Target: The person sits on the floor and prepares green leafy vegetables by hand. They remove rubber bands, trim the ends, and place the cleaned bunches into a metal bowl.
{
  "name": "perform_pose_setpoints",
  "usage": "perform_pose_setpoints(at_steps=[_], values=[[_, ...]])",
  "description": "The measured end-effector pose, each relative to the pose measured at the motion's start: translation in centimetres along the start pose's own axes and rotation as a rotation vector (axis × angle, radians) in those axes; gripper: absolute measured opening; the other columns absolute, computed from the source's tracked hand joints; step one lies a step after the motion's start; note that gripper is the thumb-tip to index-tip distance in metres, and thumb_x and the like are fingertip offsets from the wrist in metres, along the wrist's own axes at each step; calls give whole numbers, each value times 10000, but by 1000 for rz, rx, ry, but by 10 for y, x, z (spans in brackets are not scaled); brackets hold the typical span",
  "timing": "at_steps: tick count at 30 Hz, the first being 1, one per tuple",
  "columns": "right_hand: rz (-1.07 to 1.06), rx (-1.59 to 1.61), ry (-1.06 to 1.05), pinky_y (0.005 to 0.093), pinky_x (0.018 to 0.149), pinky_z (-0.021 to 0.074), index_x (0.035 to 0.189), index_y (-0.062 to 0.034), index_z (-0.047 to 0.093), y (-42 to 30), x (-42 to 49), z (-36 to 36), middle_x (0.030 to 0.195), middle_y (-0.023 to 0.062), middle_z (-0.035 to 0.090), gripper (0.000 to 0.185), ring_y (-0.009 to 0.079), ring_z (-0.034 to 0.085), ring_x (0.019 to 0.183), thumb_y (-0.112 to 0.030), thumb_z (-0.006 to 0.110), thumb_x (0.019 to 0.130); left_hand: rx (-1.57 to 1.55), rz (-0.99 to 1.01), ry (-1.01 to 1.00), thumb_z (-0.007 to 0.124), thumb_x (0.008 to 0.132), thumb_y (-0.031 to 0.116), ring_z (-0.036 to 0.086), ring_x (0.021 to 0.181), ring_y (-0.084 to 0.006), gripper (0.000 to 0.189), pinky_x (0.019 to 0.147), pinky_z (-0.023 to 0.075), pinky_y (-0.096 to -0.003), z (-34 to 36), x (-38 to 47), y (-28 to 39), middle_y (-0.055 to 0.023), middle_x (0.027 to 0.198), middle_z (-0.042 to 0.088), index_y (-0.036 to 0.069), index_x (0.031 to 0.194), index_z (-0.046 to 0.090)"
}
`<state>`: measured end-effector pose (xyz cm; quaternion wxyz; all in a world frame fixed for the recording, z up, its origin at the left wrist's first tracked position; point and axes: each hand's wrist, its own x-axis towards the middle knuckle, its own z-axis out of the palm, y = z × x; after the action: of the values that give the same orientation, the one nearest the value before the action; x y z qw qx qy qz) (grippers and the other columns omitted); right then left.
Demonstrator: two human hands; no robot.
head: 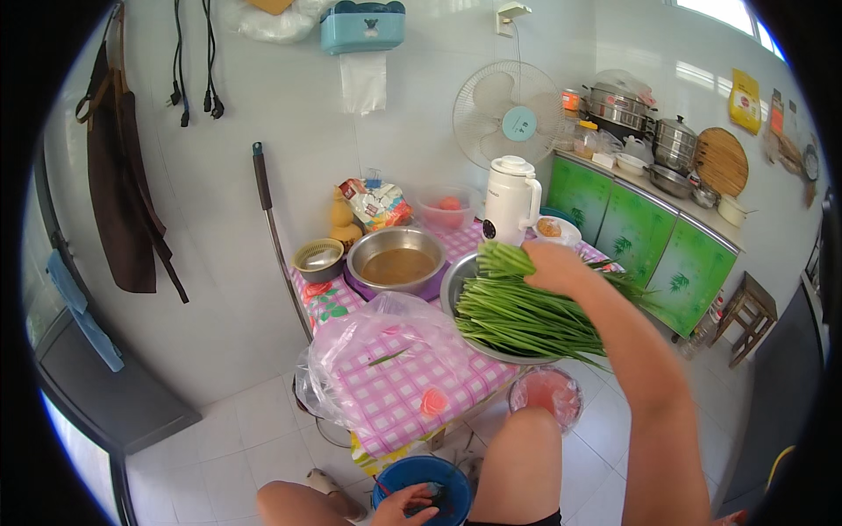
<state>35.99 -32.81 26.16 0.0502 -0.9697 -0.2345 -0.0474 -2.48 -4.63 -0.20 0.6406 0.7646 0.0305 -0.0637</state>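
Note:
My right hand grips a bundle of garlic chives by the stalk ends. The bundle lies above a large heap of long green chives in a stainless steel basin at the table's right side. Low in the view, my left hand is over a blue plastic bucket between my knees. A thin red item shows beside its fingers. Whether this hand holds anything is unclear, and the bucket's contents are dark and partly hidden.
A pink checked tablecloth carries a clear plastic bag, a metal bowl of brownish liquid and a white electric jug. A lined waste bin stands by my knee. Behind are a fan and green cabinets.

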Motion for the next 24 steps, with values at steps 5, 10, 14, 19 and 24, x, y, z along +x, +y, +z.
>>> perform_pose_setpoints(at_steps=[5, 10, 14, 19, 24], values=[[83, 7, -169, 503, 1144, 315, 1477, -40, 341, 34, 7, 105, 1450, 237, 447, 1095, 425, 407, 1362, -661, 765, 681, 146, 74, -91, 748, 856, 61, 661, 937, -143, 488, 805, 552, -288, 1, -5, 16, -93, 1062, 685, -14, 1296, 551], [-23, 652, -118, 561, 1187, 173, 1568, -15, 57, 48, -6, 93, 1589, 284, 186, 1323, 417, 203, 1477, -651, 785, 664, -8, -30, -58, 749, 854, 77, 680, 909, -159, 490, 805, 560, -298, -8, -12, 18, -116, 1062, 682, -21, 1294, 554], [-115, 245, -101, 541, 1204, 101, 1570, -23, 16, 27, -35, 81, 1597, 306, 115, 1384, 421, 106, 1500, -648, 807, 620, -13, -60, -87, 738, 870, 96, 679, 906, -153, 474, 811, 556, -295, -1, -1, -2, -117, 1079, 678, -23, 1291, 556], [-81, -150, 2, 538, 1189, 181, 1562, -17, 57, 24, -41, 106, 1588, 280, 166, 1325, 427, 186, 1474, -511, 849, 621, 101, 60, -216, 741, 863, 116, 686, 889, -181, 471, 804, 550, -306, 22, 29, 6, -126, 1068, 673, -21, 1276, 562], [77, -42, -137, 510, 1118, 332, 1554, -9, 75, 25, -13, 98, 1480, 256, 367, 1280, 402, 382, 1366, -364, 858, 606, 108, 71, -229, 754, 852, 159, 685, 892, -206, 475, 794, 552, -323, 27, 33, 14, -133, 1030, 674, -16, 1255, 573]])
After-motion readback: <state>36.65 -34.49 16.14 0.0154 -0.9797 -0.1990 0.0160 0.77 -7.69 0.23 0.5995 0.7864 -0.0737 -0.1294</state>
